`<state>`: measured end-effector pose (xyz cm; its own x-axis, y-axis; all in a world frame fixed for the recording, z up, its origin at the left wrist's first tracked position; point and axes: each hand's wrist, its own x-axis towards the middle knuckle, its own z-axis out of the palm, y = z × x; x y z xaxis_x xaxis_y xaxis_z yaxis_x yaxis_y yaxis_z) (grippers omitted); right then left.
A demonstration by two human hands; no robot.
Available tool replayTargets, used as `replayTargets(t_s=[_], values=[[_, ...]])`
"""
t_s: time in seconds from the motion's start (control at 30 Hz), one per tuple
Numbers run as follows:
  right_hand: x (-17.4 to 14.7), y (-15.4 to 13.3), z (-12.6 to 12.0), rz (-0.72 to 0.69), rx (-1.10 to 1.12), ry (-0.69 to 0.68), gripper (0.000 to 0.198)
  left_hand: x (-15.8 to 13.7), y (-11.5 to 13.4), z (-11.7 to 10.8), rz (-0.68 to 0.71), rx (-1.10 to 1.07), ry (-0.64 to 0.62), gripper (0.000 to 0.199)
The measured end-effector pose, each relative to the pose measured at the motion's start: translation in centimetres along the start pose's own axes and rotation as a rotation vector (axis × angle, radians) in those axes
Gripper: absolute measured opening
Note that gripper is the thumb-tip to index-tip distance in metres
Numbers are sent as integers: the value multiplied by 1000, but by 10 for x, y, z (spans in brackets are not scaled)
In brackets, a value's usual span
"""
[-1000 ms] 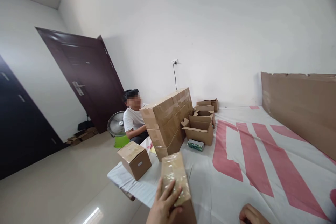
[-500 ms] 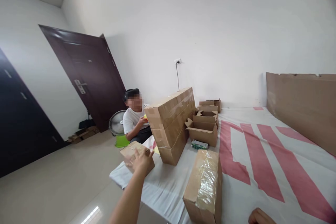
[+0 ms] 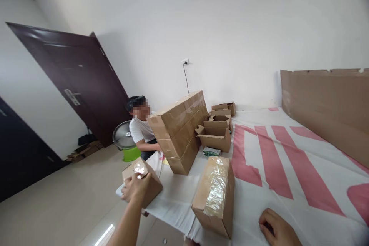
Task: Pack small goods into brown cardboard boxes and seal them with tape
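Note:
At the table's left corner, my left hand point(image 3: 135, 189) lies over the near side of a taped cardboard box point(image 3: 154, 184), gripping it with bent fingers; some fingertips are hidden. To the right stands another cardboard box point(image 3: 198, 198) with wide shiny tape along its top, touched by neither hand. Farther right, my right hand point(image 3: 276, 226) rests on the cloth, its fingers curled into a loose fist with nothing visible in it. Beyond the boxes rises a stack of taped cardboard boxes point(image 3: 178, 134).
Several open cardboard boxes point(image 3: 215, 136) line the stack's right side, with a small green box point(image 3: 211, 152) in front. A white cloth with red markings point(image 3: 271, 157) covers the table. A cardboard sheet point(image 3: 325, 107) stands at right. Behind the stack sits a person point(image 3: 141, 130) beside a fan point(image 3: 122, 134).
The left box has turned and tilted under my left hand, whose fingers have gone from spread to bent. My right hand has come farther into view. The person's arm has lowered behind the stack.

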<state>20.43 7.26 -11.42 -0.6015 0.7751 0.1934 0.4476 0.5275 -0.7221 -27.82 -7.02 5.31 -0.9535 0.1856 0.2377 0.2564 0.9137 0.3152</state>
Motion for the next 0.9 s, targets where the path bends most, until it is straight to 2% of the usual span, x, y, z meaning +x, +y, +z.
replayTargets(t_s=[0.13, 0.23, 0.33, 0.4, 0.47, 0.53, 0.57, 0.63, 0.73, 0.8, 0.9], values=[[-1, -5, -5, 5, -1, -17, 16, -58, -48, -15, 211, -8, -83, 48], [-1, -8, -7, 9, -6, -31, 15, -99, -84, -19, 506, -139, -114, 41], [0, -11, -10, 12, -12, -50, 15, -125, -97, -17, 733, -311, -153, 41], [0, -12, -11, 16, -17, -56, 15, -131, -88, -13, 854, -385, -208, 45], [-1, -13, -11, 20, -22, -53, 15, -128, -70, -11, 942, -385, -290, 49], [-3, -14, -11, 21, -31, -46, 15, -122, -48, -10, 966, -325, -341, 49], [-3, -13, -11, 20, -34, -40, 15, -121, -37, -10, 942, -280, -327, 45], [-4, -12, -10, 14, -37, -29, 14, -127, -17, -11, 871, -219, -202, 39], [-3, -9, -9, -1, -43, -12, 15, -163, 8, -4, 884, -344, -7, 36], [-1, -10, -8, 2, -58, -9, 16, -199, 25, 8, 936, -452, -36, 47], [-1, -15, -8, 28, -81, -22, 17, -246, 51, 29, 931, -371, -59, 68]])
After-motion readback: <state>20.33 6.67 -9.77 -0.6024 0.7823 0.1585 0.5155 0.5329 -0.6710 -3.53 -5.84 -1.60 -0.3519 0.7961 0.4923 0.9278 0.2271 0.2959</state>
